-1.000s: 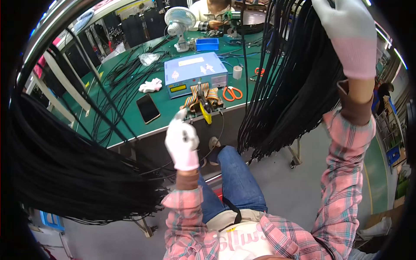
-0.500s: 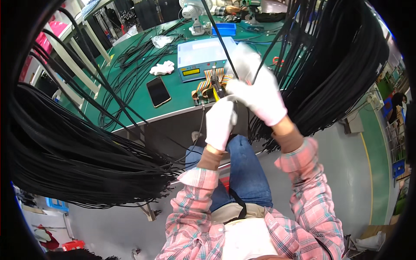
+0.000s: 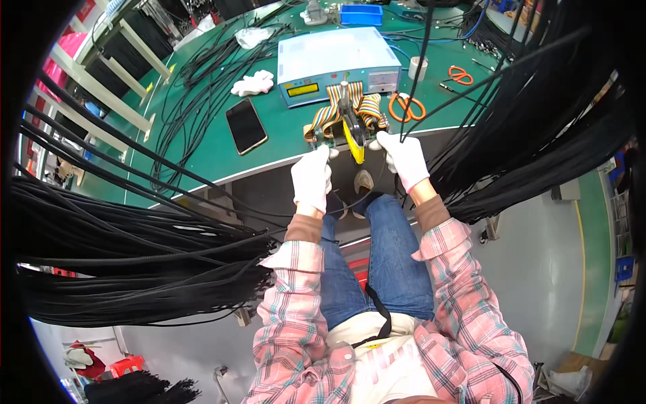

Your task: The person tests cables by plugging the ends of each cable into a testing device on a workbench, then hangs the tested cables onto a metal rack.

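My left hand (image 3: 313, 178), in a white glove, is closed at the left end of a small connector fixture (image 3: 328, 139) on the table's front edge. My gloved right hand (image 3: 405, 160) pinches at the fixture's right end. Each seems to hold an end of a thin black cable (image 3: 351, 200) that sags between them; the tips are too small to make out. Between the hands stands a toggle clamp (image 3: 347, 108) with a yellow handle (image 3: 354, 145). Striped ribbon cables (image 3: 369, 108) join the fixture to a light blue tester box (image 3: 330, 57) behind it.
Thick bundles of black cables hang at the left (image 3: 134, 269) and right (image 3: 531, 148). On the green table (image 3: 202, 145) are a phone (image 3: 246, 126), a white glove (image 3: 253, 83), orange-handled scissors (image 3: 407, 107), a tape roll (image 3: 417, 68) and a blue tray (image 3: 361, 15).
My hands were close together, the right one raised and blurred over the fixture's right side. Now they are apart, one at each end of the fixture, and the right has come down.
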The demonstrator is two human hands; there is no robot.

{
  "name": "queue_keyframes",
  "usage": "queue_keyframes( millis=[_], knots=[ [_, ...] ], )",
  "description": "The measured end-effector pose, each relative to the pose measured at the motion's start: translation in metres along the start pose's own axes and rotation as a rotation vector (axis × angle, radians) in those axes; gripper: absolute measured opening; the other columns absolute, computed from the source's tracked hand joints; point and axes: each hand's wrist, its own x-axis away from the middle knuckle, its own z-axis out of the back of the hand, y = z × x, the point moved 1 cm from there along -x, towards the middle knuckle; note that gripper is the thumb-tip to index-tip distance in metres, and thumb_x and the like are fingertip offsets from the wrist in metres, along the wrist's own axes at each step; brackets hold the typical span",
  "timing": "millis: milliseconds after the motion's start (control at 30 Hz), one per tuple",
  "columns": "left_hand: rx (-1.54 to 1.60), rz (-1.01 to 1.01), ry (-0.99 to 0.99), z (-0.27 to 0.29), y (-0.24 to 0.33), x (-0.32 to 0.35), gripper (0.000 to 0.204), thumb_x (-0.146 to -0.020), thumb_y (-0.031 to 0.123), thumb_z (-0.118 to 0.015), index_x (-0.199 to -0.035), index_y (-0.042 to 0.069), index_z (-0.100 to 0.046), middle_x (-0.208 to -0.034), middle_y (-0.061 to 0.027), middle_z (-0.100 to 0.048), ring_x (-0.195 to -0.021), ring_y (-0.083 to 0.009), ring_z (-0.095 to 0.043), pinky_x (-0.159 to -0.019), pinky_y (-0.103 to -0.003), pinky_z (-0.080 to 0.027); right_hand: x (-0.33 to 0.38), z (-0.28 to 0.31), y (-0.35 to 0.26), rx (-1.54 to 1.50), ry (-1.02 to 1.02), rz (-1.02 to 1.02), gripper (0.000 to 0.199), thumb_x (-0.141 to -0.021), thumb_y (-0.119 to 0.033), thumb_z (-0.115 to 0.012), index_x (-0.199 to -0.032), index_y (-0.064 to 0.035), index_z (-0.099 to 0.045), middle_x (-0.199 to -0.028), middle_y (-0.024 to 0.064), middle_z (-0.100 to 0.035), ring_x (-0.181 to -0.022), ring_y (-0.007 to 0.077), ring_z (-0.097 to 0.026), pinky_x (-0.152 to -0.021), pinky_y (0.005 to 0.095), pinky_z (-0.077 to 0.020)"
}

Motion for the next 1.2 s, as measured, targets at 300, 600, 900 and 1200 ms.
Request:
queue_keyframes(
  millis=[300,600,900,1200],
  knots=[
    [-0.332,-0.656,-0.071,0.020,-0.041,0.026,0.022,-0.089,0.021,-0.061,-0.093,0.002,-0.071,-0.052,-0.0014,-0.053,-0.038,-0.0063,-0.030,-0.037,-0.022,-0.018,0.008,0.003,0.008,-0.057,0.020,0.068,0.025,-0.090,-0.021,-0.062,-0.079,-0.0022,-0.074,-0.052,-0.0047,-0.045,-0.047,0.0050,-0.032,-0.044,0.0213,-0.0245],
    [0.095,0.280,-0.203,0.039,-0.043,0.038,0.033,-0.095,0.026,-0.054,-0.104,-0.003,-0.067,-0.072,-0.0143,-0.068,-0.035,-0.0049,-0.024,-0.033,-0.021,-0.018,0.029,-0.008,0.010,-0.006,0.016,0.226,0.024,-0.092,-0.017,-0.056,-0.089,-0.0002,-0.073,-0.056,-0.0047,-0.048,-0.049,0.0032,-0.034,-0.044,0.0193,-0.0227],
    [0.564,1.044,-0.377,0.009,-0.152,0.053,0.033,-0.096,0.027,-0.052,-0.097,-0.003,-0.065,-0.080,-0.0211,-0.068,-0.039,-0.0045,-0.029,-0.035,-0.020,-0.023,0.077,-0.017,0.039,-0.132,-0.108,0.147,0.028,-0.093,-0.011,-0.049,-0.106,0.0044,-0.067,-0.066,-0.0013,-0.055,-0.054,0.0042,-0.040,-0.049,0.0189,-0.0308],
    [0.366,0.826,-0.247,-0.002,-0.160,0.050,0.028,-0.095,0.022,-0.052,-0.100,-0.003,-0.064,-0.076,-0.0152,-0.066,-0.043,-0.0058,-0.035,-0.039,-0.021,-0.027,0.129,-0.015,0.058,0.116,-0.306,0.216,0.026,-0.083,-0.003,-0.057,-0.106,0.0009,-0.068,-0.096,0.0073,-0.069,-0.081,0.0143,-0.059,-0.076,0.0268,-0.0481]
  ],
)
